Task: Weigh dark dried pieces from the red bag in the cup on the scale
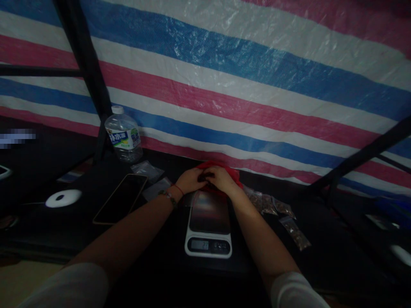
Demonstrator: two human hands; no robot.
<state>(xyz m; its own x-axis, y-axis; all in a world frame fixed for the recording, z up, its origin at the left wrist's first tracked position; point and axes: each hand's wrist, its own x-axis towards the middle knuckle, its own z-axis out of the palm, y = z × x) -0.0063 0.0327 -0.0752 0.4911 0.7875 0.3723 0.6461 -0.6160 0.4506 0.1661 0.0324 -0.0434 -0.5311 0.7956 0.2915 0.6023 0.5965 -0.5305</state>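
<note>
My left hand (189, 180) and my right hand (221, 179) are together just behind a white digital kitchen scale (208, 226) with a dark platform. Both hands rest on a red bag (233, 174) that lies behind the scale; fingers are curled into it. The light is dim, so what is between the fingers cannot be made out. A red cord and a bracelet circle my left wrist. Several small clear packets with brown contents (276, 207) lie to the right of the scale.
A water bottle (123, 134) stands at the back left by a dark pole. A phone (120, 199) lies left of the scale, empty clear packets (148, 170) behind it, a round white device (63, 198) further left. A striped tarp (240, 77) forms the backdrop.
</note>
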